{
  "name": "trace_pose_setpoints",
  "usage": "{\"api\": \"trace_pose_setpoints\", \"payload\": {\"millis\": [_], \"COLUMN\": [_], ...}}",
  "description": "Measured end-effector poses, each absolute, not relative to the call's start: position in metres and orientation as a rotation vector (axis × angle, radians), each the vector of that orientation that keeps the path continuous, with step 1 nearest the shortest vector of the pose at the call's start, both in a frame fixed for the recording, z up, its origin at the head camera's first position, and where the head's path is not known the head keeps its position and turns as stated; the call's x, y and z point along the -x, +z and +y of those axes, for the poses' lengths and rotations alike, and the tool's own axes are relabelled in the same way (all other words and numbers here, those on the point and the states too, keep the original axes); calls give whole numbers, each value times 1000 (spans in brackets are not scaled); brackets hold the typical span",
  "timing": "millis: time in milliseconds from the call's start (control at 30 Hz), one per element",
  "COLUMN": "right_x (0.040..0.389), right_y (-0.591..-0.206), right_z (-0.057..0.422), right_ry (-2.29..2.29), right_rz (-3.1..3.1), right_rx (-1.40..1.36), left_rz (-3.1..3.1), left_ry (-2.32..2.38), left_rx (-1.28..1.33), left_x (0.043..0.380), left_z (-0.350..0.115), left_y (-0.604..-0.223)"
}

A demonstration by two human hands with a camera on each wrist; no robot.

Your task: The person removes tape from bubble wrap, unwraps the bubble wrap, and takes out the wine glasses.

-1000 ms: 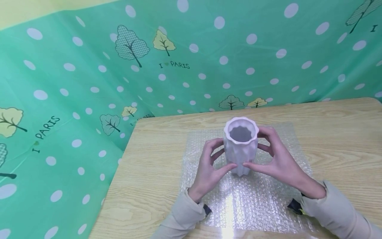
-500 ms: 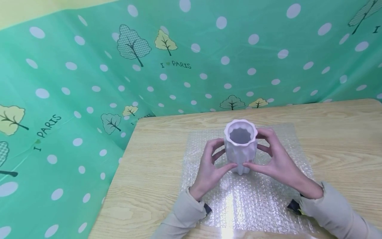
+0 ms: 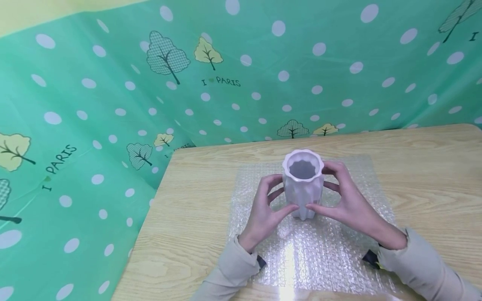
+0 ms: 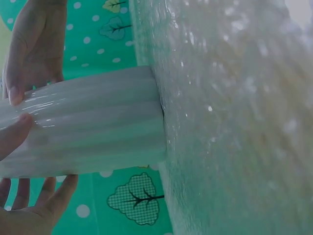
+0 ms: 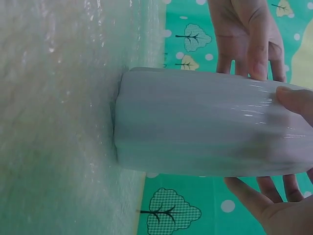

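A white fluted vase (image 3: 303, 190) with a scalloped rim stands upright on a sheet of bubble wrap (image 3: 320, 255). My left hand (image 3: 263, 211) grips its left side, thumb across the front. On the other side my right hand (image 3: 350, 198) holds it the same way, the two thumb tips close together. Both wrist views show the base of the vase (image 4: 98, 122) meeting the bubble wrap (image 5: 58, 122). Fingers of both hands curve round the sides, and their tips behind the vase are partly hidden.
The bubble wrap lies flat on a light wooden table (image 3: 180, 217). A green dotted cloth (image 3: 241, 54) with printed trees hangs behind the table and along its left side.
The vase has tilted very slightly in my hands and settled a touch lower at the rim. Both hands keep their hold in nearly the same place.
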State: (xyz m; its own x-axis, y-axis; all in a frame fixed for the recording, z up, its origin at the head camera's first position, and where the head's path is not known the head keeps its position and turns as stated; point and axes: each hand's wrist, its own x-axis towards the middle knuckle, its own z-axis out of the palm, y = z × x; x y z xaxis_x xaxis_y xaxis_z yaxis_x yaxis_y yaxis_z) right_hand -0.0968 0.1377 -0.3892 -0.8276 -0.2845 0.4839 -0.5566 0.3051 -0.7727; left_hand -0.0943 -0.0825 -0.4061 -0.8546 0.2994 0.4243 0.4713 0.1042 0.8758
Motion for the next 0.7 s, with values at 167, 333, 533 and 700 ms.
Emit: {"api": "trace_pose_setpoints", "payload": {"millis": [167, 333, 533, 700], "right_x": [97, 98, 99, 96], "right_y": [-388, -390, -392, -394], "right_z": [138, 140, 143, 146], "right_ry": [1522, 1492, 1434, 1388], "right_rz": [-2330, -2347, -2359, -2401], "right_rx": [-773, -797, -820, -820], "left_rz": [-2246, -2275, -2314, -2365], "left_ry": [-1843, -1778, -1700, -1635], "left_rx": [787, 827, 865, 867], "left_x": [95, 97, 97, 95], "left_z": [-83, -85, -90, -94], "left_y": [-404, -403, -401, -398]}}
